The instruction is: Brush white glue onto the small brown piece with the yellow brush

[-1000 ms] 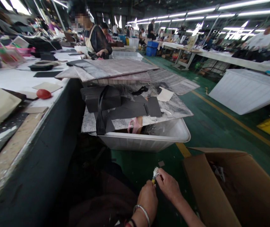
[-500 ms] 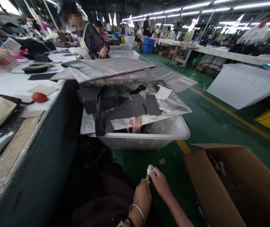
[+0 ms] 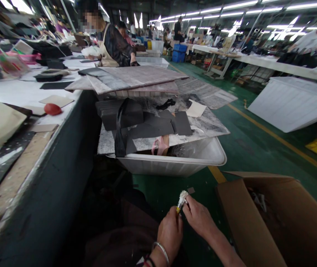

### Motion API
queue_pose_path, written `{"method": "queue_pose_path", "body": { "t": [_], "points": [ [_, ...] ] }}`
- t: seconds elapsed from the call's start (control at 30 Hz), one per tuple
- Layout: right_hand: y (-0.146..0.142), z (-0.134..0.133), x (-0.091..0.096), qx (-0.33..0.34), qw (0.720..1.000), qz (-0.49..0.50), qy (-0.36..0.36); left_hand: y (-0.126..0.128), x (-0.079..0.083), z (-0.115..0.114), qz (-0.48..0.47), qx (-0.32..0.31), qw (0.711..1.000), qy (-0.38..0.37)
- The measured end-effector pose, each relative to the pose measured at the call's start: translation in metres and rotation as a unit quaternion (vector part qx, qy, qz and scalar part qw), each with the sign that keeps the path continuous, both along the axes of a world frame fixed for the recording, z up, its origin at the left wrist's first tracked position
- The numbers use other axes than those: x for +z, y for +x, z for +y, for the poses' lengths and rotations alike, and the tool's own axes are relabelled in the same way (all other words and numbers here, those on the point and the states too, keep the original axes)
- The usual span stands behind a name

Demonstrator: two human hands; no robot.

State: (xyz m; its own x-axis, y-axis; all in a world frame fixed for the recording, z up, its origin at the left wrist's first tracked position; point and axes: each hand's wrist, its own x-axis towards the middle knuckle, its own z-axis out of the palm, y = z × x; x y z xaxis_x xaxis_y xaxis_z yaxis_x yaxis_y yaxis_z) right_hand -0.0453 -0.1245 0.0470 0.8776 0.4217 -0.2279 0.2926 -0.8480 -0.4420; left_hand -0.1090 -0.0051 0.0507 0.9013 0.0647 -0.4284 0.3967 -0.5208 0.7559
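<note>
My left hand, with a silver bangle at its wrist, is closed round the yellow handle of a small brush. The brush points up, and its head is caked in a lumpy white substance. From the right, my right hand meets the head, its thumb and fingertips closed in against the white clump. Part of the handle is hidden inside my left fist. Both hands are low in the view, above the green floor.
Ahead, a white plastic tub carries a board with black pieces. An open cardboard box stands at the right, a long workbench at the left. Beyond the boards, a co-worker works at the bench.
The view has shifted slightly, so the surroundings sit a little further right. Both hands and the brush appear further right too, still together, with my right fingers at the white head.
</note>
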Motion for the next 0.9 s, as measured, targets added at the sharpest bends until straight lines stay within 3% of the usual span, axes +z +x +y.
{"method": "queue_pose_path", "body": {
  "t": [0.07, 0.13, 0.2, 0.27, 0.4, 0.57, 0.63, 0.8, 0.9],
  "points": [
    [-0.001, 0.003, 0.002, -0.029, 1.000, 0.004, 0.003, 0.002, 0.000, 0.001, 0.017, -0.012, 0.999, 0.025],
    [-0.002, 0.006, 0.000, -0.118, 0.988, 0.070, 0.077, 0.006, -0.002, 0.002, 0.042, -0.023, 0.997, 0.059],
    [-0.003, 0.009, -0.003, -0.213, 0.944, 0.175, 0.180, 0.009, -0.008, 0.003, 0.068, -0.036, 0.992, 0.098],
    [-0.004, 0.011, -0.006, -0.267, 0.892, 0.270, 0.244, 0.012, -0.014, 0.004, 0.087, -0.053, 0.986, 0.134],
    [-0.008, 0.009, -0.007, -0.299, 0.832, 0.374, 0.280, 0.017, -0.022, 0.005, 0.094, -0.082, 0.974, 0.187],
    [-0.011, 0.004, 0.001, -0.335, 0.763, 0.441, 0.334, 0.022, -0.019, 0.003, 0.092, -0.107, 0.970, 0.200],
    [-0.013, 0.002, 0.003, -0.331, 0.773, 0.413, 0.349, 0.023, -0.016, 0.002, 0.095, -0.109, 0.971, 0.190],
    [-0.015, 0.001, 0.004, -0.259, 0.857, 0.291, 0.338, 0.019, -0.008, 0.003, 0.097, -0.087, 0.979, 0.155],
    [-0.014, 0.004, 0.005, -0.255, 0.870, 0.246, 0.344, 0.017, -0.002, 0.004, 0.100, -0.073, 0.982, 0.145]
  ]
}}
